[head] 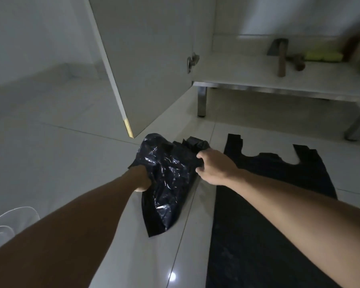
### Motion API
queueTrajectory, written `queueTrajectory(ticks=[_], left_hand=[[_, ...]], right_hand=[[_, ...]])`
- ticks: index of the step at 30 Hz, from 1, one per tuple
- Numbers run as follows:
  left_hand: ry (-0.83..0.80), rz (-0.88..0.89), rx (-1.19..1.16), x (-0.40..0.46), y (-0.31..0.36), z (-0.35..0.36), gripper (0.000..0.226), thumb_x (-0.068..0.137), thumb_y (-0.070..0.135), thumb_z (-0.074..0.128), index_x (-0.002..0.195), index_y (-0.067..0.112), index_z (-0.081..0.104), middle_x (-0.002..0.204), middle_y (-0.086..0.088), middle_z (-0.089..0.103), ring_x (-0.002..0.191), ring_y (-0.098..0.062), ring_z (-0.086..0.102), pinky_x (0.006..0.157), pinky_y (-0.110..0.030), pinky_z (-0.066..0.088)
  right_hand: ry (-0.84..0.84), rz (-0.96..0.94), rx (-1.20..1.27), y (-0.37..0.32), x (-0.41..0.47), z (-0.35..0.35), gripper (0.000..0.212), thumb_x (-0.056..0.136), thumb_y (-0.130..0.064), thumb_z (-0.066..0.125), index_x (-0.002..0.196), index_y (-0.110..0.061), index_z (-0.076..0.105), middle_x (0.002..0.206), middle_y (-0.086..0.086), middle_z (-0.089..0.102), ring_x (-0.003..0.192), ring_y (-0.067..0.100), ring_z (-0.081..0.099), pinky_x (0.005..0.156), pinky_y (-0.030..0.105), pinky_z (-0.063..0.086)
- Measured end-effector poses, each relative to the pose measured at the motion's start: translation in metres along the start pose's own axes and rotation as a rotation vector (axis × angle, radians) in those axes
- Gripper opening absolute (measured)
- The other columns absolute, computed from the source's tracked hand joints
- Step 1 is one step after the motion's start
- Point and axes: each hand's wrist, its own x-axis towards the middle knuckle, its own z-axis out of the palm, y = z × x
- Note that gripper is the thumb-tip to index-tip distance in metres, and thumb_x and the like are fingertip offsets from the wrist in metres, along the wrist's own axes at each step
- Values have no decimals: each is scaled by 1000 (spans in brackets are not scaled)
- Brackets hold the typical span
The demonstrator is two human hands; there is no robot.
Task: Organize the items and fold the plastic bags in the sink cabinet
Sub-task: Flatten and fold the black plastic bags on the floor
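Observation:
A crumpled, shiny black plastic bag [168,179] hangs a little above the tiled floor between my hands. My left hand [142,177] is mostly hidden behind the bag's left edge and grips it there. My right hand [213,166] pinches the bag's upper right edge with curled fingers. A second black plastic bag [268,204] lies spread flat on the floor to the right, handles pointing toward the cabinet.
The white cabinet door [146,59] stands open at the centre. On the cabinet's bottom shelf [247,75] lie a wooden-handled trowel [280,57], another tool [297,62] and a yellow-green item [322,56]. Metal cabinet legs [202,100] stand on the floor. A white object [10,221] sits at lower left.

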Motion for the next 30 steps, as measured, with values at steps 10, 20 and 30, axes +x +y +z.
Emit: queueTrajectory(ticks=[10,20,30], left_hand=[[40,-169,-481,18,-7,29,34,89,11,57,121,-1,55,124,-15,57,110,-32,58,82,-30,49],[94,-351,-926,17,-7,19,28,79,12,78,97,1,58,83,-12,56,75,-25,54,63,-31,47],[42,-7,-1145,-23,34,-23,29,68,-15,70,97,-8,67,84,-18,68,78,-31,63,78,-40,54]], right_hand=[[-24,177,208,-2,41,52,67,91,-18,63,149,-14,31,138,12,53,124,29,52,101,32,46],[246,438,746,30,-3,74,27,77,3,73,65,-18,61,70,-1,63,71,15,59,59,19,43],[253,572,712,43,-16,19,28,98,-23,50,110,-2,64,96,9,64,84,23,62,73,37,55]])
